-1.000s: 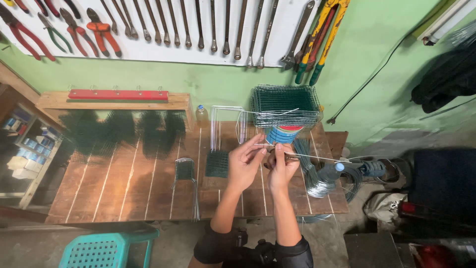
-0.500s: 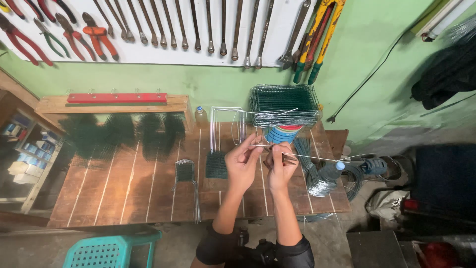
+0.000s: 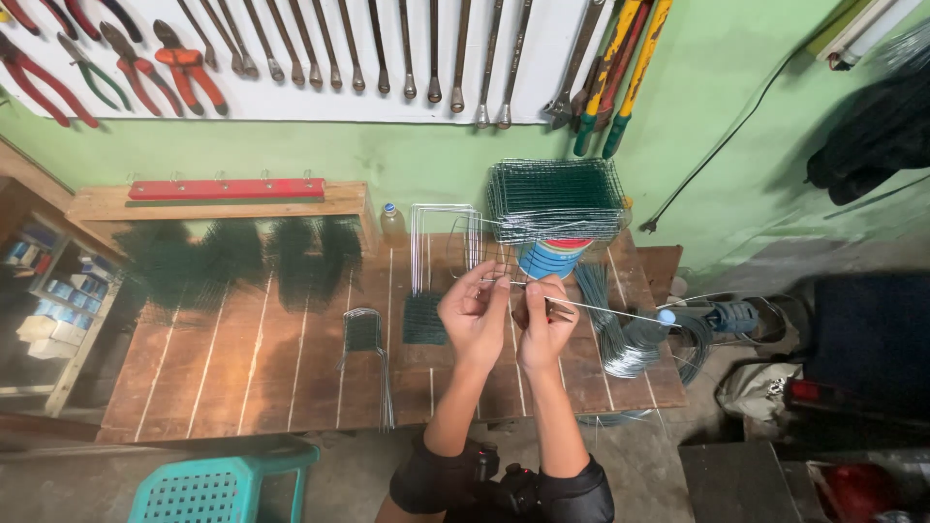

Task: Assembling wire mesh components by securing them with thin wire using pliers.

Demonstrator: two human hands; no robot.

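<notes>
a view from above shows a person at a wooden table (image 3: 242, 368) in a green-walled workshop, both hands raised over its right half. the left hand (image 3: 472, 312) and the right hand (image 3: 544, 324) are close together, fingers curled and pinched shut on a thin straight length of wire (image 3: 601, 310), which runs from between the hands out to the right, above the table and not resting on it. just beyond that end lies a loose coil of wire (image 3: 630, 351) on the right part of the table, with a blue power tool (image 3: 722, 317) beside it off the table's edge. behind the hands a stack of dark green wire mesh panels (image 3: 557, 199) sits on top of a striped can (image 3: 552, 257). to the left of the stack, pale u-shaped bent wires (image 3: 441, 242) stand upright, and a small square of green mesh (image 3: 423, 320) lies flat near the left hand. further left, a bundle of bent wires (image 3: 368, 349) lies along the boards. judging from these finished-looking bent pieces and the piled mesh, a fair amount of forming seems done, while the wire in hand looks unbent and the coil holds plenty more. spanners and pliers (image 3: 174, 63) hang on a white board above, and a teal plastic stool (image 3: 218, 489) stands in front of the table.
</notes>
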